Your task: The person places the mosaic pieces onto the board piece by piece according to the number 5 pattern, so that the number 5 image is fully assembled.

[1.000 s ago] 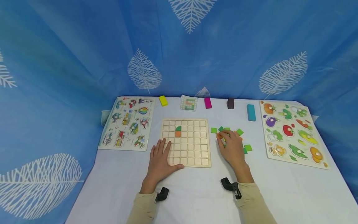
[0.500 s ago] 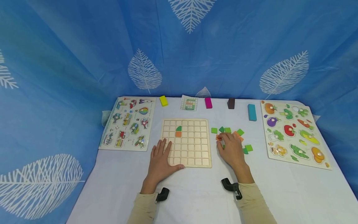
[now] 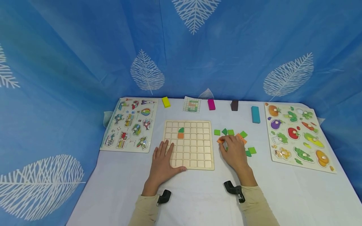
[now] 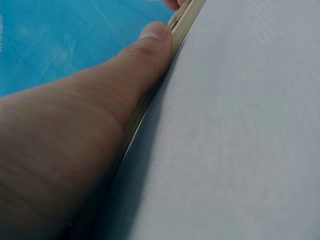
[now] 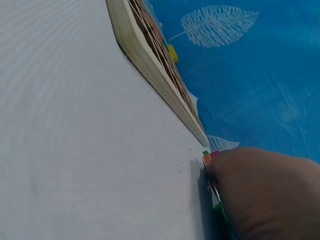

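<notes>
A wooden grid board point(image 3: 195, 150) lies flat, with a green quarter-circle tile point(image 3: 181, 129) directly above an orange square tile point(image 3: 180, 136) in its cells. My left hand point(image 3: 162, 166) rests spread over the board's near left corner. In the left wrist view its thumb point(image 4: 155, 37) presses along the board's edge. To the right of the board, my right hand point(image 3: 233, 152) bends over a loose pile of tiles and pinches an orange tile point(image 3: 219, 141) at its fingertips. Around it lie green tiles point(image 3: 252, 150) and more orange ones point(image 3: 241, 137), partly covered by the hand.
At the back stand a yellow block point(image 3: 166, 102), a pattern card point(image 3: 192, 104), a magenta block point(image 3: 211, 104), a dark brown block point(image 3: 234, 105) and a teal block point(image 3: 255, 114). A vehicle puzzle board point(image 3: 130, 125) is at left, a vegetable puzzle board point(image 3: 297, 138) at right.
The orange tile at my right fingertips has shifted slightly left and nearer, and its visible part has changed. My left hand holds its place on the board.
</notes>
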Action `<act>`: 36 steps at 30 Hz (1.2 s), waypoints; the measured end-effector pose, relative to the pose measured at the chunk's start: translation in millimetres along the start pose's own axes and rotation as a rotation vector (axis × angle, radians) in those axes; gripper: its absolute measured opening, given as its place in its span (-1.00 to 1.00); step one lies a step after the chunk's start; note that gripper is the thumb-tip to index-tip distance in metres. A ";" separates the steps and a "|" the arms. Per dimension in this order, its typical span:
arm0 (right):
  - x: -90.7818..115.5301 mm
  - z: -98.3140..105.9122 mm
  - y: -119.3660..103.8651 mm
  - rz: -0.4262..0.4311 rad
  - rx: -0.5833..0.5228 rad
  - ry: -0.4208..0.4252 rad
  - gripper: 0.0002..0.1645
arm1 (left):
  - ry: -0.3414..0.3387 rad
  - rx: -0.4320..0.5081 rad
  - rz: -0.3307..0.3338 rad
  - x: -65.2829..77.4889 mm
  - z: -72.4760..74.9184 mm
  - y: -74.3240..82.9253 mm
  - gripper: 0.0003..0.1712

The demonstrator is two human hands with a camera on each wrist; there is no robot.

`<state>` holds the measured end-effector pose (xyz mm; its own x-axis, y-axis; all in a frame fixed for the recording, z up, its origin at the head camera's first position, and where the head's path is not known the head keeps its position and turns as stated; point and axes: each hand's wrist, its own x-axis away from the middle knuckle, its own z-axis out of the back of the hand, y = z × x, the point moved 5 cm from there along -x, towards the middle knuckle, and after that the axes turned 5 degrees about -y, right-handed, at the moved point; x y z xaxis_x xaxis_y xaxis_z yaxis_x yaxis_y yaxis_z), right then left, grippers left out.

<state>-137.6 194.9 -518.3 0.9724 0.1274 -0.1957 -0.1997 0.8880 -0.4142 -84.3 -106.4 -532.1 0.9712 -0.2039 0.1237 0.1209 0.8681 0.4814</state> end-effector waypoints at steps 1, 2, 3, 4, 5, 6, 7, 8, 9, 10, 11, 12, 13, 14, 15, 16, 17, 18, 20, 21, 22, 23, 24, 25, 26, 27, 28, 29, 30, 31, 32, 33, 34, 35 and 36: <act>0.2 0.2 -0.1 -0.001 0.000 0.002 -0.73 | -0.001 0.003 0.001 0.1 0.3 0.2 0.40; 0.4 0.4 -0.1 -0.002 0.000 0.004 -0.72 | 0.000 0.008 0.000 0.1 0.6 0.5 0.40; 0.5 0.6 -0.1 -0.003 0.001 0.006 -0.71 | 0.001 0.011 0.000 0.2 0.9 0.7 0.40; 0.5 1.2 -0.3 -0.004 0.001 0.007 -0.71 | -0.001 0.011 0.001 0.2 1.0 0.9 0.40; 0.5 1.3 -0.2 -0.005 0.003 0.008 -0.71 | -0.001 0.012 0.001 0.3 1.2 1.1 0.39; 0.6 1.4 -0.2 -0.007 0.004 0.008 -0.71 | -0.001 0.011 0.001 0.3 1.3 1.2 0.39; 0.3 1.6 -0.2 -0.008 0.007 0.007 -0.71 | -0.002 0.010 0.001 0.2 1.4 1.2 0.39; 0.0 1.7 -0.2 -0.010 0.007 0.005 -0.71 | 0.000 0.009 0.000 0.1 1.6 1.3 0.39; -0.3 1.9 -0.1 -0.013 0.008 0.005 -0.71 | 0.001 0.008 -0.001 0.0 1.7 1.3 0.39; -0.5 2.0 -0.2 -0.016 0.009 0.003 -0.71 | 0.001 0.007 -0.001 -0.1 1.8 1.3 0.39; -0.8 1.9 -0.1 -0.018 0.009 0.002 -0.71 | 0.003 0.007 -0.002 -0.1 2.0 1.3 0.39; -1.0 1.9 -0.1 -0.021 0.010 0.001 -0.71 | 0.005 0.007 -0.003 -0.1 2.2 1.3 0.39; -1.2 1.9 -0.2 -0.023 0.010 -0.001 -0.71 | 0.005 0.007 -0.002 -0.1 2.3 1.3 0.39; -1.2 1.9 -0.3 -0.025 0.012 -0.002 -0.70 | 0.004 0.006 -0.002 0.0 2.5 1.5 0.39; -1.2 1.9 -0.3 -0.028 0.013 -0.003 -0.70 | 0.002 0.005 0.000 0.0 2.5 1.6 0.39; -1.2 1.8 -0.5 -0.029 0.014 -0.004 -0.70 | 0.001 0.004 0.001 0.1 2.5 1.7 0.39; -1.2 1.9 -0.8 -0.031 0.016 -0.005 -0.69 | 0.001 0.004 0.002 0.2 2.4 1.8 0.39; -1.0 1.9 -1.0 -0.032 0.019 -0.006 -0.69 | -0.001 0.002 0.003 0.2 2.3 1.8 0.39; -0.9 1.8 -1.3 -0.035 0.023 -0.008 -0.69 | -0.005 0.000 0.006 0.2 2.1 1.9 0.40; -0.8 1.8 -1.5 -0.036 0.023 -0.008 -0.69 | -0.005 0.001 0.006 0.2 2.1 2.1 0.39; -0.6 1.7 -1.6 -0.037 0.023 -0.008 -0.69 | -0.004 0.001 0.005 0.3 1.9 2.1 0.39; -0.3 1.7 -1.7 -0.038 0.023 -0.007 -0.69 | -0.002 0.002 0.003 0.3 2.0 2.3 0.39; -0.1 1.7 -1.6 -0.038 0.020 -0.007 -0.70 | -0.002 0.003 0.002 0.4 1.9 2.4 0.39; 0.1 1.7 -1.8 -0.038 0.018 -0.005 -0.70 | -0.002 0.005 0.001 0.4 1.7 2.4 0.39; 0.3 1.9 -2.0 -0.035 0.013 -0.002 -0.70 | -0.002 0.007 0.000 0.3 1.5 2.3 0.39; 0.4 1.9 -2.2 -0.032 0.008 0.001 -0.69 | -0.002 0.008 -0.001 0.3 1.3 2.2 0.39; 0.2 1.8 -2.5 -0.027 0.000 0.005 -0.69 | -0.002 0.008 -0.001 0.3 0.9 2.0 0.39; 0.0 1.5 -3.3 -0.020 -0.009 0.006 -0.68 | -0.001 0.008 -0.002 0.3 0.6 1.7 0.39; -0.3 1.1 -4.6 -0.013 -0.019 0.004 -0.68 | -0.003 0.004 -0.001 0.2 0.0 1.3 0.39; -0.7 0.5 -6.3 -0.003 -0.030 0.000 -0.67 | -0.003 0.001 -0.001 0.1 -0.3 1.0 0.39; -1.4 0.0 -8.9 0.012 -0.041 -0.003 -0.67 | -0.004 -0.004 0.000 0.1 -0.7 0.6 0.39; -2.1 -0.7 -12.2 0.029 -0.054 -0.008 -0.68 | 0.000 -0.005 -0.001 0.1 -0.7 0.5 0.39; -3.0 -1.8 -15.9 0.050 -0.064 -0.012 -0.68 | 0.004 -0.006 -0.002 0.0 -0.7 0.4 0.39; -3.7 -2.7 -20.6 0.071 -0.071 -0.017 -0.69 | 0.005 -0.009 -0.002 -0.1 -0.8 0.1 0.39; -4.3 -3.4 -25.7 0.096 -0.079 -0.017 -0.70 | 0.006 -0.010 -0.001 -0.2 -0.9 0.0 0.39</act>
<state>-137.1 170.0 -509.8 0.9502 0.2182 -0.2224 -0.2999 0.8341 -0.4631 -84.3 -106.0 -532.8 0.9724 -0.2017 0.1176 0.1238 0.8725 0.4727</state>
